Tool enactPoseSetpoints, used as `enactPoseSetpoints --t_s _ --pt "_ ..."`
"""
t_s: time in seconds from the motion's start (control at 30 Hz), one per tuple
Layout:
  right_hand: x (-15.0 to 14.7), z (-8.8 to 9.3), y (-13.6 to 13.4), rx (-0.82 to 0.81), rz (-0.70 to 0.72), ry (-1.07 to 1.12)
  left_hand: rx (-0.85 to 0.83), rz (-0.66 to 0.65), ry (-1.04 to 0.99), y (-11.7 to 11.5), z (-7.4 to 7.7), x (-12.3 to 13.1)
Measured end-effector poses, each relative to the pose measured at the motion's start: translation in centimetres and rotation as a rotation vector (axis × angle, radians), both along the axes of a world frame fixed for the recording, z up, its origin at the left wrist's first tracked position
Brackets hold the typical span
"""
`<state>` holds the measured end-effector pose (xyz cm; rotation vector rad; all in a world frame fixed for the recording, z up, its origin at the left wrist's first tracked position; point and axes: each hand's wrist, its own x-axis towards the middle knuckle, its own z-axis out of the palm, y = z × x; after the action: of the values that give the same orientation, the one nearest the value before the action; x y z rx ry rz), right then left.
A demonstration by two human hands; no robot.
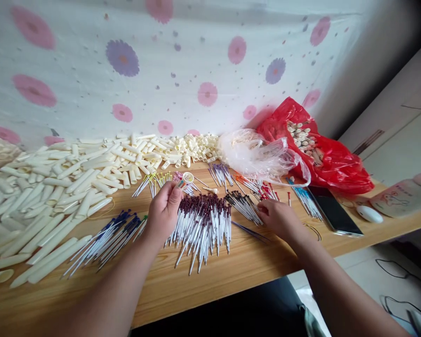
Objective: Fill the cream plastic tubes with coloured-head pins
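My left hand (166,206) is closed around a small cream-coloured round pen part (187,178), its ringed end facing up. Below that hand spreads a thick pile of pen refills with dark maroon tips (203,220). My right hand (279,217) has its fingers bent together at the right edge of the black-tipped refills (245,207); whatever is between the fingertips is hidden. Red-tipped refills (269,192) lie just behind it. Blue-tipped refills (107,238) fan out left of my left forearm.
Cream plastic pen barrels (63,187) heap along the left and back. Smaller slotted cream pieces (189,149) adjoin them. A clear bag (256,152) and a red bag (340,164) stand back right. A phone (333,210) and a white mouse (369,214) lie near the right edge.
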<state>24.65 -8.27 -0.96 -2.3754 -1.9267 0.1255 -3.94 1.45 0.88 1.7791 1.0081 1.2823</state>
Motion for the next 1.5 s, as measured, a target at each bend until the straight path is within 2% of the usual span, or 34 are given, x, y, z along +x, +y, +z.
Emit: enactPoseSetpoints --t_s 0.23,0.43,0.5,0.6,0.67,0.77,0.9,1.03,1.1,1.17,1.37,1.5 --pt "-1.2 0.3 0.8 -0.049 -0.081 -0.044 0.006 -0.026 0.017 0.1 0.0 0.0" --pt "-0.7 0.8 0.8 0.017 -0.156 0.014 -0.046 -0.076 -0.064 0.1 -0.2 0.1" --pt "-1.1 1.5 1.0 0.1 -0.151 0.176 -0.106 -0.107 -0.132 -0.1 -0.3 0.3" --pt "-3.5 3.0 2.2 0.212 -0.06 0.751 -0.246 -0.155 -0.24 -0.9 -0.2 0.8" --pt "-6.1 4.2 3.4 0.201 0.048 1.09 -0.322 -0.199 -0.276 -1.5 0.0 1.3" --pt "-10.2 5.5 5.2 0.138 0.182 1.271 -0.413 -0.228 -0.388 -1.7 0.0 1.8" --pt "-13.7 5.4 6.8 0.119 0.331 1.298 -0.454 -0.098 -0.598 -1.0 -0.1 1.7" --pt "-14.1 4.0 7.0 0.06 0.418 1.36 -0.475 -0.065 -0.742 -0.6 0.6 0.9" --pt "-13.7 3.6 6.8 0.024 0.468 1.338 -0.479 -0.125 -0.766 -0.6 1.1 0.6" --pt "-13.2 3.5 6.5 0.055 0.519 1.31 -0.495 -0.216 -0.763 -0.7 1.4 0.5" --pt "-12.0 3.8 6.6 0.465 0.518 1.319 -0.569 -0.462 -0.661 -1.0 1.2 0.5" --pt "-11.8 4.2 6.8 0.492 0.672 1.272 -0.634 -0.582 -0.642 -1.3 1.0 0.5"
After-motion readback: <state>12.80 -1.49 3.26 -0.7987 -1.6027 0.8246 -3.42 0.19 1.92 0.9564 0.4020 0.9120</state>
